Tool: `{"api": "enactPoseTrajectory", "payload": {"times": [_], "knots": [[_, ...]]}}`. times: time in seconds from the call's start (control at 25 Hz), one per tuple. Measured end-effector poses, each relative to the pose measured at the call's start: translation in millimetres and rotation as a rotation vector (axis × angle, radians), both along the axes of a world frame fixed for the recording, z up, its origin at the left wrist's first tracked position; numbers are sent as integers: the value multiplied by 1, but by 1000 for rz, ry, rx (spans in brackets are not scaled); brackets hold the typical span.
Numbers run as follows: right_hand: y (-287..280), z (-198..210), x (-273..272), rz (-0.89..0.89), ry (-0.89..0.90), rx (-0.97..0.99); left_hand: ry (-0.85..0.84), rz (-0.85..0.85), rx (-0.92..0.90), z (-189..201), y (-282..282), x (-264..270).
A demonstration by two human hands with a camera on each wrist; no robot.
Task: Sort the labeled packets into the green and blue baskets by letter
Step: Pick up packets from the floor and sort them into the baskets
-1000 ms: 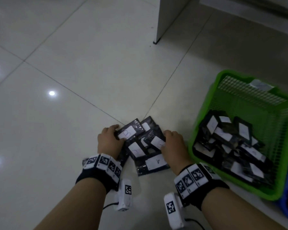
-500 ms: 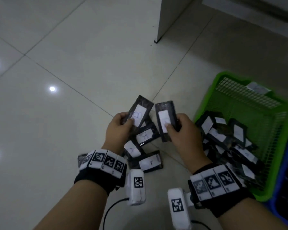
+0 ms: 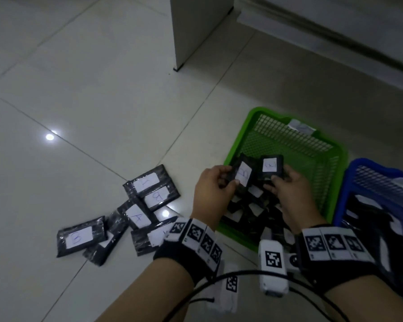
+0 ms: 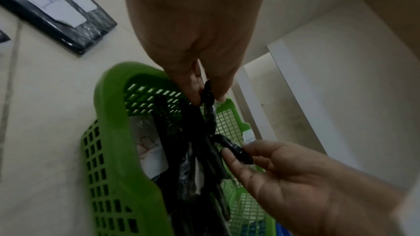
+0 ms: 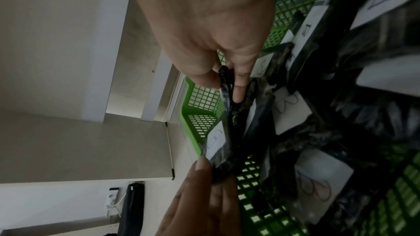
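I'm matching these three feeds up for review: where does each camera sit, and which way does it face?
Head: worn on the head, looking down at both forearms, left hand and right hand over the green basket.
Left wrist: looks along the left hand at its pinched packet.
Right wrist: looks along the right hand into the basket's B-labelled packets.
Shared: both wrist views show the opposite hand and the basket.

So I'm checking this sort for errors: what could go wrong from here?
Both hands hold packets over the green basket, whose visible labels read B. The left hand pinches a B packet, but the label on the right hand's packet is unreadable, so it might be missorted. Each grip is only at a packet's edge, so either could slip.
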State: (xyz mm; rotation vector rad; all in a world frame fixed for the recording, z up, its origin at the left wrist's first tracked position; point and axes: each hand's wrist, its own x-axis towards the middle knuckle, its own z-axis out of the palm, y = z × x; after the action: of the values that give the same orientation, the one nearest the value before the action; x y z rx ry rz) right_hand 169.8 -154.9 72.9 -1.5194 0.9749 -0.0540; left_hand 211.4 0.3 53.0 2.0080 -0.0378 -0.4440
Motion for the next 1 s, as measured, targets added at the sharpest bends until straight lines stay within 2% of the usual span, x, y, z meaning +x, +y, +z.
{"api": "enactPoseTrajectory", "payload": {"times": [0.08,0.16,0.24,0.32,0.4,0.52,0.64,0.76,0.88,0.92,1.0], "knots": [[-1,-9,-8,10,49,-87,-141,-105,100,-5,-4,-2],[4,-15,-17,30,122,-259,-234,-190,155,-5,2,-5],[22,-7,-23,50,98,-388,-240,-162,146,-6,23,-5],[52,6,-30,128,-8,-453,-189,-45,101,-9,59,-4],[91,17,-33,293,-100,-442,-163,96,152,-19,105,-4],[142,-1,-34,578,-134,-361,-143,230,413,-39,171,-9],[177,-33,-32,868,-39,-450,-18,112,663,-54,210,-13],[193,-58,-32,1106,78,-659,24,5,756,-57,215,-15],[198,-66,-35,1155,155,-838,-40,15,693,-59,215,-15],[198,-64,-37,1135,168,-813,-44,55,593,-59,216,-16],[194,-55,-40,1057,190,-639,66,191,305,-51,214,-16]]}}
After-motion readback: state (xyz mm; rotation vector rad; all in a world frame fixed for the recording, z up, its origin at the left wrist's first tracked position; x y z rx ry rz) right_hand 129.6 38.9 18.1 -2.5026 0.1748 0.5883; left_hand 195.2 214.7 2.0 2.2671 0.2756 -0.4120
